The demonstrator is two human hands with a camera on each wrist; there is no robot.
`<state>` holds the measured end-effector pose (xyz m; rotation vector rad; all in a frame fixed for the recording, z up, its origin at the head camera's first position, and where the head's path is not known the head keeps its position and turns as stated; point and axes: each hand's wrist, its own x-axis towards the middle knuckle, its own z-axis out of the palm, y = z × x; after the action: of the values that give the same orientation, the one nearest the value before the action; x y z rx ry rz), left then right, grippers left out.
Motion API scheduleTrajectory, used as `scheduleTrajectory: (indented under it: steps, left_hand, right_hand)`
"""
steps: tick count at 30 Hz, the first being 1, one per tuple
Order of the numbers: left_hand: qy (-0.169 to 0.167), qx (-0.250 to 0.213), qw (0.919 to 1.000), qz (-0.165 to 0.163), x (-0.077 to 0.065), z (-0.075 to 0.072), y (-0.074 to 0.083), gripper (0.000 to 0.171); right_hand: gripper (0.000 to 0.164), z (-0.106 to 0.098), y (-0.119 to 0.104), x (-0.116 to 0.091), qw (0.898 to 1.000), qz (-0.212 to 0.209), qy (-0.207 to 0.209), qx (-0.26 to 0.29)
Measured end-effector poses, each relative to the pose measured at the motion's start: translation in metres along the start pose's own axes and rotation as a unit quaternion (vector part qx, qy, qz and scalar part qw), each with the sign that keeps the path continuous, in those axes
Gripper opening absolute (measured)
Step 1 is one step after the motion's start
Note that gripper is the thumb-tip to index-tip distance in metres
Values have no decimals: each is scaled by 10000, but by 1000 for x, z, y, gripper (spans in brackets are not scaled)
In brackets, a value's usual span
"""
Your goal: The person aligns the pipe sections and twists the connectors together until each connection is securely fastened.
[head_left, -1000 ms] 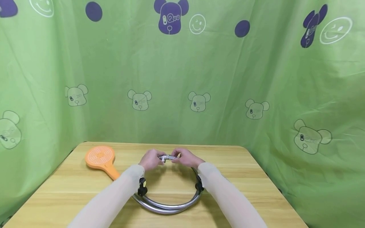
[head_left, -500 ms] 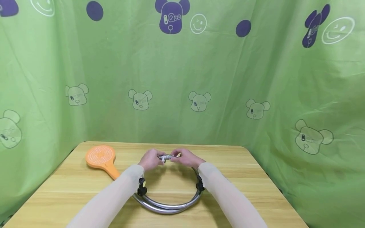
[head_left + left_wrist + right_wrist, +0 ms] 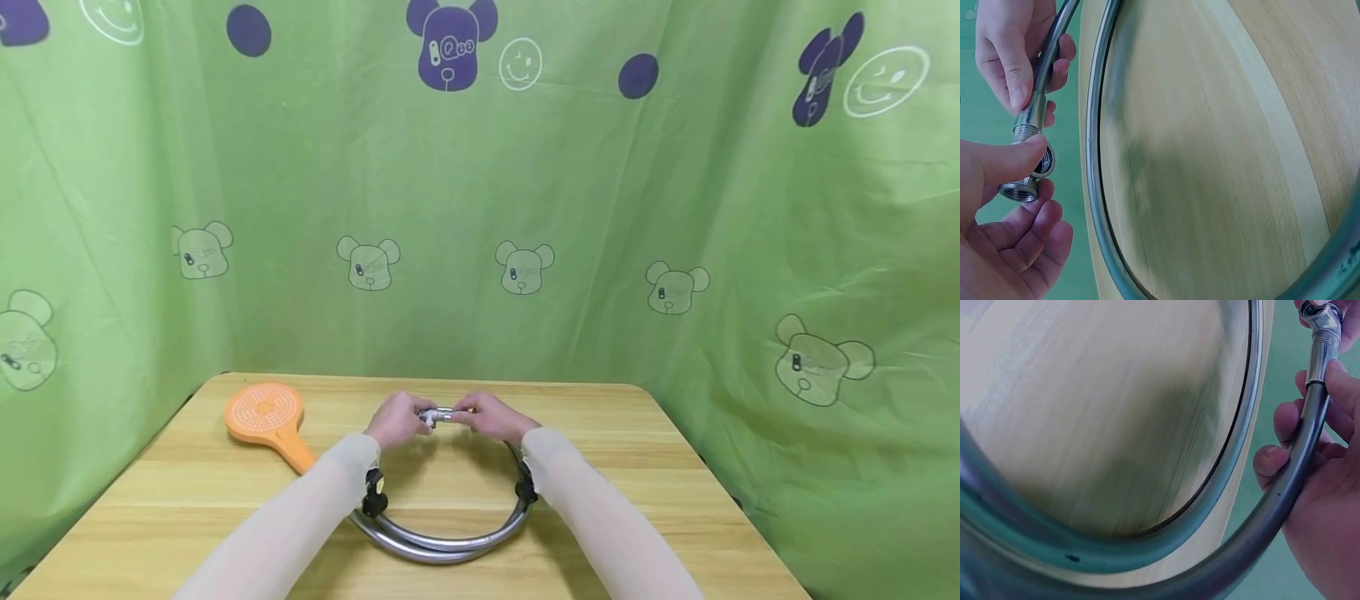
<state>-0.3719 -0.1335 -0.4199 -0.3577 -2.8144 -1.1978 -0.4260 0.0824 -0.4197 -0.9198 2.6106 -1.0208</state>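
Note:
Near the far side of the table, my left hand (image 3: 396,420) pinches a small chrome threaded connector (image 3: 1047,161) between thumb and fingers. Its open round mouths show inner threads in the left wrist view. My right hand (image 3: 492,417) grips the end of a silver shower hose (image 3: 1300,447), thumb on the metal end sleeve (image 3: 1321,357) and fingers curled round it. Sleeve and connector are joined end to end, with some thread showing between them. The rest of the hose lies looped between my forearms. An orange shower head (image 3: 264,412) rests on the table at the left.
The shower head's handle runs beneath my left forearm, which hides its end. A wooden table (image 3: 630,517) carries everything. Green patterned curtains (image 3: 450,333) hang close behind and on both sides. Each wrist wears a black camera (image 3: 374,493).
The fingers of my right hand have shifted and turned slightly on the hose's end sleeve. My left hand holds the connector in the same place, and the shower head has not moved.

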Motion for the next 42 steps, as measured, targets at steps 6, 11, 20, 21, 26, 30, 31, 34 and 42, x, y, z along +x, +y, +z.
scheduleTrajectory:
  steps: [6, 11, 20, 21, 26, 30, 31, 34, 42]
  left_hand:
    - [-38, -139, 9999, -77, 0, -1, 2, 43]
    - [-58, -148, 9999, -41, 0, -2, 3, 42]
    - [-88, -139, 9998, -98, 1, -1, 3, 42]
    - [-101, -149, 9998, -84, 1, -1, 3, 42]
    - [-91, -163, 9998, 17, 2, -2, 2, 41]
    - [-55, -166, 9998, 0, 2, -3, 1, 40]
    - [-50, -160, 9999, -1, 3, -3, 1, 40]
    - [-33, -142, 9999, -24, 2, -3, 1, 40]
    - [-39, -124, 9999, 6, 0, -3, 2, 40]
  right_hand:
    - [16, 0, 2, 2, 9999, 35, 121, 34]
    - [12, -1, 1, 2, 9995, -206, 211, 107]
    - [24, -7, -1, -1, 9998, 38, -37, -173]
    - [23, -7, -1, -1, 9999, 53, -35, -139]
    - [18, -5, -2, 0, 9999, -61, 89, 83]
    - [13, -5, -1, 0, 9997, -173, 101, 152]
    - [11, -6, 0, -1, 9997, -186, 70, 145]
    - [11, -6, 0, -1, 9997, -215, -60, 38]
    - [21, -5, -3, -3, 9998, 80, -103, 149]
